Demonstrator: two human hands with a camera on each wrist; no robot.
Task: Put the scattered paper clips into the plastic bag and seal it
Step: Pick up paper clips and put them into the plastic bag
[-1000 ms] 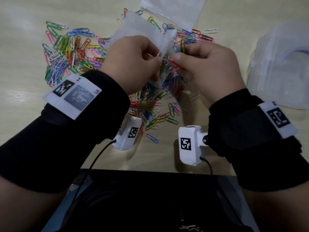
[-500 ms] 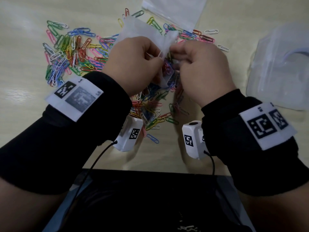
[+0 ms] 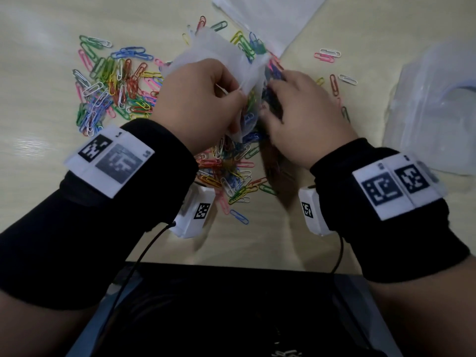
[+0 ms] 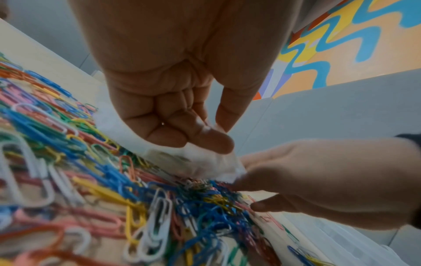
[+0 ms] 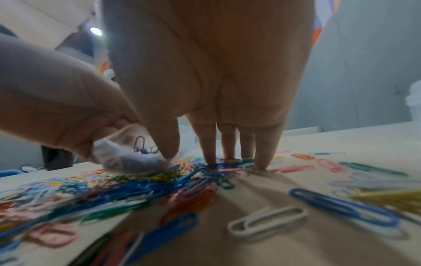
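Note:
Colourful paper clips (image 3: 113,83) lie scattered on the pale table (image 3: 38,99), with more (image 3: 231,173) heaped between my wrists. My left hand (image 3: 238,99) holds a small clear plastic bag (image 3: 211,55) just above the heap, pinching its edge between thumb and fingers (image 4: 212,142). A few clips show through the bag (image 5: 127,162). My right hand (image 3: 273,96) is beside the bag, its fingers (image 5: 210,156) straight and their tips down on a clump of clips (image 5: 227,166). Its thumb (image 5: 168,149) is against the bag; whether it pinches it is unclear.
A flat clear bag (image 3: 270,19) lies at the far edge. A pile of translucent plastic bags (image 3: 432,112) sits at the right. A few loose clips (image 3: 332,83) lie between it and my right hand. A dark object (image 3: 231,305) borders the near table edge.
My right hand has moved from the bag's mouth forward and down onto the clips, and its fingers have straightened. The left hand still holds the bag in about the same place.

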